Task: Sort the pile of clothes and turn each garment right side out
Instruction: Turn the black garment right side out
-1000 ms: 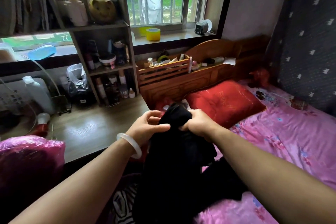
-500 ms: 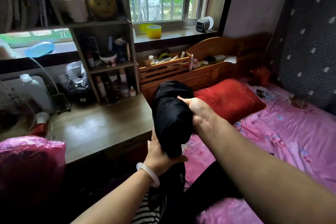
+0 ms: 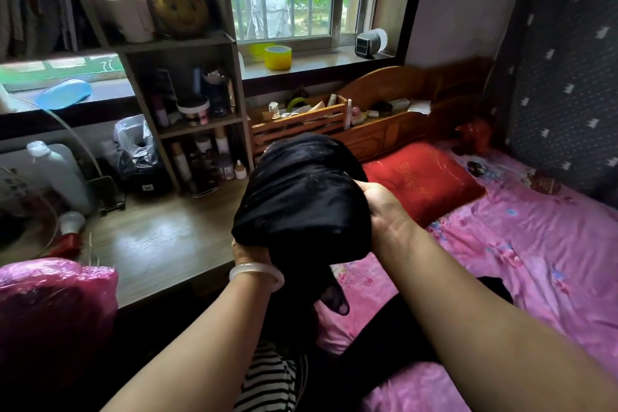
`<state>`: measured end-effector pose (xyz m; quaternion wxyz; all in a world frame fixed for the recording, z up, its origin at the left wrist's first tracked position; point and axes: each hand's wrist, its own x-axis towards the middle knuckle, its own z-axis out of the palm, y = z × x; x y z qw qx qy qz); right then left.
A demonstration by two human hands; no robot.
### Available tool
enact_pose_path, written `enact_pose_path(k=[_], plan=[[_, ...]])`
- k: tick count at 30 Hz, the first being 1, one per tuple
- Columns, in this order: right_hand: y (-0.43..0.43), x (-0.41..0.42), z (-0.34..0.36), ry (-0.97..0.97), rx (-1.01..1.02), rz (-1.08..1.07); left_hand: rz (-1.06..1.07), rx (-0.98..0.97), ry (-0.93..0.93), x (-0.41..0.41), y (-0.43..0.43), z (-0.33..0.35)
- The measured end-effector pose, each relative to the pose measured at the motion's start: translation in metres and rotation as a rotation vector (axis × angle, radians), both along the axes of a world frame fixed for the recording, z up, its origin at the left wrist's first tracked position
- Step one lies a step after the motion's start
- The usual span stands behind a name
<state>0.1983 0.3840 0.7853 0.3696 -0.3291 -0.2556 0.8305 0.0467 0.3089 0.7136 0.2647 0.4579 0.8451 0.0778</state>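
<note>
1. Two-handed hold on black garment (image 3: pixel 301 204), raised in mid-air over the edge of the bed (image 3: pixel 535 244), just beside the counter (image 3: pixel 160 244). Probably lifted clear of the other clothes to leave room for rolling the fabric over itself.
2. Gripped the bunched lower end from underneath with left hand (image 3: pixel 250 252). Fingers mostly buried in cloth, so could not tell exact curl. Pale bracelet (image 3: pixel 255 273) at the wrist. Judged as the anchoring hold.
3. Clamped the right flank with right hand (image 3: pixel 384 214), thumb pressed on the outside, other fingers hidden behind or inside the fabric. Likely placed there to peel the outer layer back.
4. Looked like a rounded, doubled-over bundle: thin, slightly shiny black cloth, wrinkled on top. Narrow sheer tail hanging below, near see-through at its tip. Could not tell which face was out; judged mid-turn.
5. Noted striped garment (image 3: pixel 267 375) and more dark clothing (image 3: pixel 378 338) lying low beneath the forearms, apart from the held piece. Probably next in line for sorting.
</note>
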Motion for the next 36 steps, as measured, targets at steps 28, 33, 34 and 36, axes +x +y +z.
enact_pose_path(k=[28,33,34,36], plan=[[-0.003,0.016,-0.068,-0.041,-0.059,-0.021,0.357,0.2,-0.946,-0.02,-0.024,0.001],[0.012,0.002,-0.096,-0.22,-0.098,0.082,-0.023,0.31,-1.693,-0.095,-0.058,-0.039],[0.011,-0.001,-0.102,-0.256,-0.114,0.113,-0.039,0.302,-1.72,-0.11,-0.063,-0.05],[0.009,-0.013,-0.119,-0.316,-0.125,0.169,0.018,0.199,-1.775,-0.134,-0.067,-0.067]])
